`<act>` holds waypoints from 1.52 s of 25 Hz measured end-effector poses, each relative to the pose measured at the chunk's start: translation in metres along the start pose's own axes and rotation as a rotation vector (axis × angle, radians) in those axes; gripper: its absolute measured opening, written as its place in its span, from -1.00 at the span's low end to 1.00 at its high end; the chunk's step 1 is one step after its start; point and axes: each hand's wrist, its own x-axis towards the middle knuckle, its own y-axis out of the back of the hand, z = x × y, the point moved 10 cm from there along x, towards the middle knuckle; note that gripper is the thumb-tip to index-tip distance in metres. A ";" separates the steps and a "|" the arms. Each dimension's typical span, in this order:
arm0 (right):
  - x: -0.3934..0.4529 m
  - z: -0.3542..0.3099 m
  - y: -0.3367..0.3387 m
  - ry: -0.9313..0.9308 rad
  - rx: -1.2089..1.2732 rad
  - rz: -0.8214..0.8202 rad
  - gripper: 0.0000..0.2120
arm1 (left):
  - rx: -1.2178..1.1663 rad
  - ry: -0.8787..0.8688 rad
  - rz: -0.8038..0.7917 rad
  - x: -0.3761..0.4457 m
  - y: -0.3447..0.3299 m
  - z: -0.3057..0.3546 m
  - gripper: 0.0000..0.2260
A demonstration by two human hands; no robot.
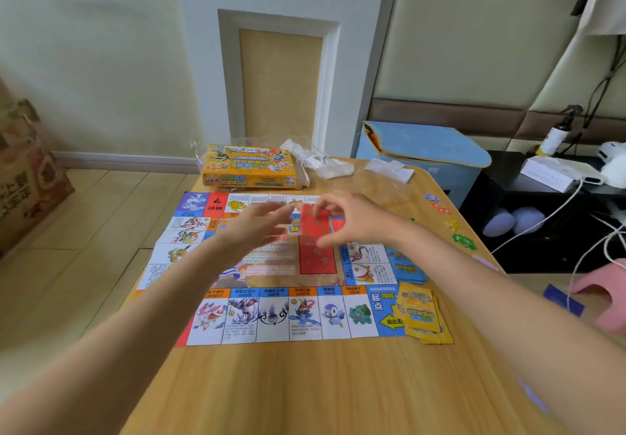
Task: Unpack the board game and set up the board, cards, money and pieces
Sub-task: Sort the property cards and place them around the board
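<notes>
Above the board (271, 312), the right hand (352, 221) pinches the red cards (315, 224) directly over the board's red card space (318, 258), long axis matching, while the left hand (261, 224) hovers open just beside.

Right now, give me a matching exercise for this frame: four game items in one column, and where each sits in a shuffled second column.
Items:
1. game box
2. yellow cards
3. blue cards
4. red cards

Places:
A. pinched by the right hand, above the board
B. table's far edge, beyond the board
C. at the board's near right corner
D. at the board's right edge, beyond the yellow cards

Pairs: 1-B, 2-C, 3-D, 4-A
</notes>
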 end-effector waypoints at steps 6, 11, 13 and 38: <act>0.008 0.027 -0.036 -0.042 -0.201 -0.184 -0.61 | 1.156 0.137 -0.229 0.001 -0.024 -0.048 -0.17; 0.010 0.025 -0.051 0.002 -0.240 -0.219 -0.59 | 1.157 0.100 -0.220 0.005 -0.017 -0.045 -0.12; 0.011 0.027 -0.052 -0.012 -0.230 -0.222 -0.59 | 1.168 0.095 -0.226 0.006 -0.018 -0.047 -0.11; -0.132 0.102 -0.014 -0.406 -0.511 -0.370 -0.27 | 1.291 -0.217 -0.450 0.001 -0.170 0.004 -0.21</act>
